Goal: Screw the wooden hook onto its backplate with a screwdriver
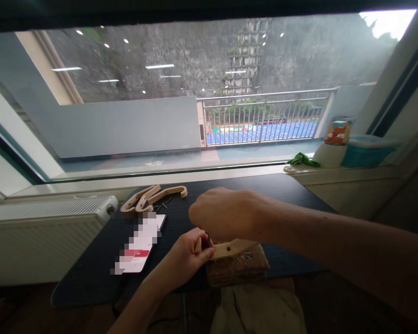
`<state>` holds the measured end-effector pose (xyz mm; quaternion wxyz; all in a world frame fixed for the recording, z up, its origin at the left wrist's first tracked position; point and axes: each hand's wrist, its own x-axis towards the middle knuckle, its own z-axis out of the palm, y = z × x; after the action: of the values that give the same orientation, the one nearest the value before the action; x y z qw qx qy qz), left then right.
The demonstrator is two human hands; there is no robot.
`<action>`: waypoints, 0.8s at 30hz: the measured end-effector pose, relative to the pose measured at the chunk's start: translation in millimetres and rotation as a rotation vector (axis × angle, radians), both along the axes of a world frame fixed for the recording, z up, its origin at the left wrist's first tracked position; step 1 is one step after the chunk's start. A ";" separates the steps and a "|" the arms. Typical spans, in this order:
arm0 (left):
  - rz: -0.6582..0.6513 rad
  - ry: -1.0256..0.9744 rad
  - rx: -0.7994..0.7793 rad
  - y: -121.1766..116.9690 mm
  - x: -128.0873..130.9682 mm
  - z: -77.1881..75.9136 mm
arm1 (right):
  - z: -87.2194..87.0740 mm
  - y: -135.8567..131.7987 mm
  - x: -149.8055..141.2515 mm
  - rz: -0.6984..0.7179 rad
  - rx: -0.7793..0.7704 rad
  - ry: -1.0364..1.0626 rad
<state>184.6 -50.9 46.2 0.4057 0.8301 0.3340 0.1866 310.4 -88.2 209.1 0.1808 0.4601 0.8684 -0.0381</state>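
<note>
My left hand (192,248) is closed around one end of a pale wooden hook (234,248) with a dark round hole in it. The hook lies on a rough wooden block (238,269) strewn with shavings at the table's front edge. Just above, my right hand (220,211) makes a fist, its back toward me. A small dark piece shows below the fist near my left fingers, but what the fist grips is hidden. More wooden hooks (167,192) lie at the table's back left, with several loose screws (164,204) beside them.
A phone (149,243) with a lit, partly blurred screen lies left on the black table (90,273). A radiator (48,236) stands to the left. The windowsill at right holds a green cloth (303,160), a white container (329,153) and a teal box (365,153).
</note>
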 end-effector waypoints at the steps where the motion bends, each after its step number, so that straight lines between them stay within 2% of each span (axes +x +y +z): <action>1: 0.013 0.001 0.006 -0.9 0.0 0.4 | -0.4 -0.3 -0.7 0.001 -0.005 0.003; 4: 0.024 -0.003 -0.019 -3.4 -0.6 3.9 | -4.0 0.5 -3.0 -0.015 -0.010 0.024; 10: -0.014 -0.064 -0.198 -6.2 -2.1 9.1 | -11.0 4.5 -4.4 -0.029 -0.030 0.003; 18: -0.034 -0.029 -0.097 -5.7 -1.7 9.2 | 5.1 -8.5 -13.3 -0.123 -0.033 -0.071; 24: 0.012 0.002 -0.045 -6.8 1.4 12.0 | -1.3 -15.0 -2.6 -0.073 0.010 -0.029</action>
<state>186.0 -57.6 58.2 0.4230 0.8189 0.3435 0.1803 307.8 -103.2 207.8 0.1895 0.4927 0.8487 -0.0337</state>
